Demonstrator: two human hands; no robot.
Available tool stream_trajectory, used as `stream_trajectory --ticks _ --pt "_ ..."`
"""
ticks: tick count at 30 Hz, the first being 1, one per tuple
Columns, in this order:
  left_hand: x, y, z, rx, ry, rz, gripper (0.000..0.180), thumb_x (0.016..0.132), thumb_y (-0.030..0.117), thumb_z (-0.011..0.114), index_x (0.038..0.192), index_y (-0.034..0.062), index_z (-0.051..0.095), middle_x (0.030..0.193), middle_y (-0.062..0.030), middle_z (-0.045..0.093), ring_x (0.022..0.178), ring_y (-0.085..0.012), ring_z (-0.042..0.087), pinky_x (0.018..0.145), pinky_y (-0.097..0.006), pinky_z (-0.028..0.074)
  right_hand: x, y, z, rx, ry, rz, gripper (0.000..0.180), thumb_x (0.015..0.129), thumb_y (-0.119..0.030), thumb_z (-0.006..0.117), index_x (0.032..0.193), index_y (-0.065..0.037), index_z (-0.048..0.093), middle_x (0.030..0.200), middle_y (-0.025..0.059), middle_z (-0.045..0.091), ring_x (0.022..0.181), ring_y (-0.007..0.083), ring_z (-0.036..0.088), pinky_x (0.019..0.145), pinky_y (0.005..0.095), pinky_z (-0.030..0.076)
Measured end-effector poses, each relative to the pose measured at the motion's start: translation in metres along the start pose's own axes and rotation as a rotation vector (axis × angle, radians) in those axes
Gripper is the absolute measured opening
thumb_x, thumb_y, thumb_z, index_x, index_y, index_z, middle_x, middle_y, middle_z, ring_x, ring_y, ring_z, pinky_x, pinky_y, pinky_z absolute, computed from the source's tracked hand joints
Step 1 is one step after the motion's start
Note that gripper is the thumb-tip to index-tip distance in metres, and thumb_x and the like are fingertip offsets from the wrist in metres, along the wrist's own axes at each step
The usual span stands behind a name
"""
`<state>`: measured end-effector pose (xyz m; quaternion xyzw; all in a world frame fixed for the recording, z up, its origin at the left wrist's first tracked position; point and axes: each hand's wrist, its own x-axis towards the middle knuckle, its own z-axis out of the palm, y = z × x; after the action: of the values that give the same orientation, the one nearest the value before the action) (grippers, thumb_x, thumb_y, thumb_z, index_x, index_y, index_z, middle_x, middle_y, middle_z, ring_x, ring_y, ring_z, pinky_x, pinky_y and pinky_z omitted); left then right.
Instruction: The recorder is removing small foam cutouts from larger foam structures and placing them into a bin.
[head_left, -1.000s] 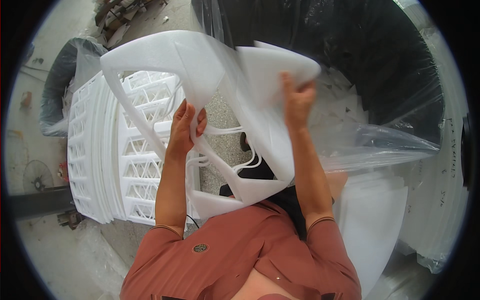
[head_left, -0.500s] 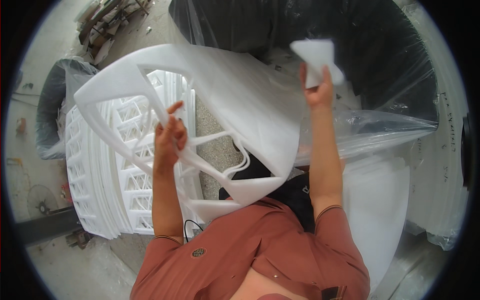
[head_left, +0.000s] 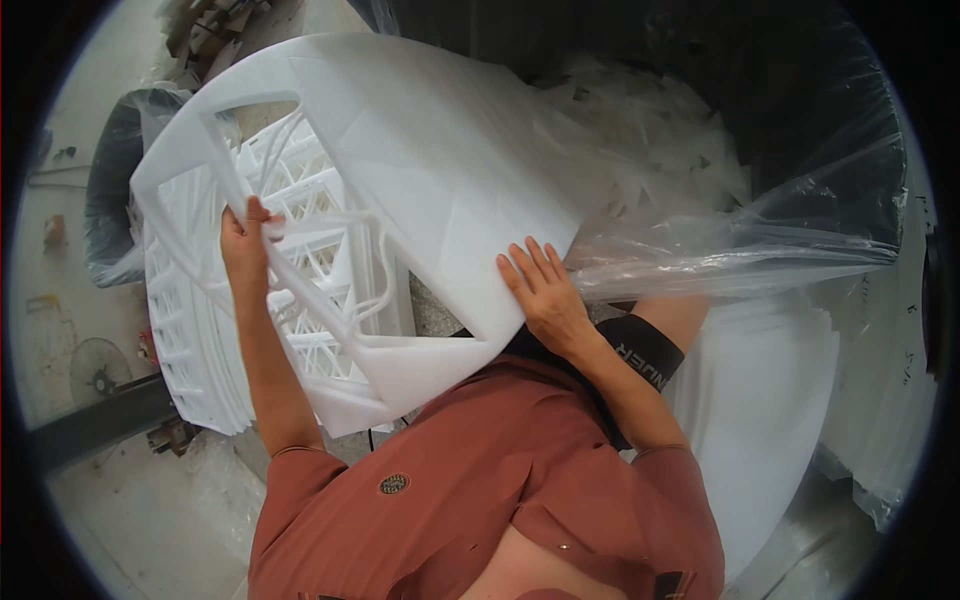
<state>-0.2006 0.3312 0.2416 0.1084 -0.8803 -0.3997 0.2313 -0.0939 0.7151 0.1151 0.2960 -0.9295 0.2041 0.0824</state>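
Observation:
A large white foam sheet (head_left: 420, 140) with cut-out openings lies across my lap and over the stack at the left. My left hand (head_left: 246, 240) is closed around one of its narrow strips, between two openings. Fingers stretched out, my right hand (head_left: 545, 298) rests flat on the sheet's solid part near its right edge and holds nothing. Thin curved strips (head_left: 375, 265) still span the opening between my hands.
Below the sheet at left stands a stack of white lattice-cut foam sheets (head_left: 190, 350). A dark bin lined with clear plastic film (head_left: 740, 245) holds white foam scraps (head_left: 650, 140). Plain white sheets (head_left: 760, 420) are piled at right. A fan (head_left: 100, 372) stands far left.
The small white foam piece has left my right hand, which has come down from the bin onto the sheet. My left hand and the sheet have shifted left.

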Motion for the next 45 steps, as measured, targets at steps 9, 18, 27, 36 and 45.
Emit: stream_trajectory --ticks 9,18,27,36,45 --pt "-0.109 0.112 0.051 0.579 -1.186 -0.161 0.031 0.080 0.019 0.074 0.098 -0.0044 0.064 0.087 -0.0171 0.067 0.074 -0.0235 0.064 0.068 -0.032 0.050 0.015 -0.007 0.017 0.015 0.008 -0.003 0.053 0.085 -0.007 0.046 0.137 0.000 0.040 0.139 0.0212 0.041 0.132 0.0382 0.038 0.109 0.0515 0.029" --pt "-0.126 0.030 0.108 -0.534 -0.806 -0.597 0.060 0.074 0.016 0.079 0.122 -0.0054 0.050 0.110 -0.0108 0.062 0.097 -0.0205 0.061 0.082 -0.032 0.050 0.034 -0.002 -0.019 0.694 -0.090 0.098 0.101 0.068 -0.029 0.080 0.145 -0.001 0.022 0.147 0.0221 0.029 0.138 0.0397 0.026 0.112 0.0517 0.023" --pt "-0.146 0.034 0.103 -0.888 -0.972 -0.510 0.047 0.081 0.003 0.067 0.124 0.0020 0.048 0.107 -0.0088 0.063 0.081 -0.0126 0.054 0.070 -0.029 0.045 0.068 0.007 -0.003 0.746 0.211 0.361 0.079 0.065 -0.027 0.085 0.129 0.002 0.047 0.118 0.0214 0.059 0.110 0.0366 0.058 0.093 0.0358 0.047" --pt "-0.159 0.021 0.103 -1.096 -0.800 -0.525 0.044 0.086 0.020 0.070 0.122 0.0066 0.047 0.085 -0.0041 0.057 0.079 -0.0159 0.053 0.077 -0.033 0.044 0.055 0.088 -0.027 1.366 0.858 1.026 0.040 0.081 -0.012 0.074 0.111 0.004 0.054 0.099 0.0130 0.064 0.080 0.0203 0.065 0.072 0.0301 0.055" --pt "-0.157 0.010 0.086 -0.964 -1.053 -0.423 0.095 0.085 0.064 0.055 0.148 0.0009 0.022 0.073 -0.0033 0.055 0.075 -0.0145 0.055 0.074 -0.033 0.044 0.100 -0.007 -0.009 0.607 0.460 0.061 0.090 0.055 -0.014 0.085 0.132 -0.002 0.041 0.120 0.0230 0.056 0.107 0.0400 0.057 0.091 0.0427 0.048"
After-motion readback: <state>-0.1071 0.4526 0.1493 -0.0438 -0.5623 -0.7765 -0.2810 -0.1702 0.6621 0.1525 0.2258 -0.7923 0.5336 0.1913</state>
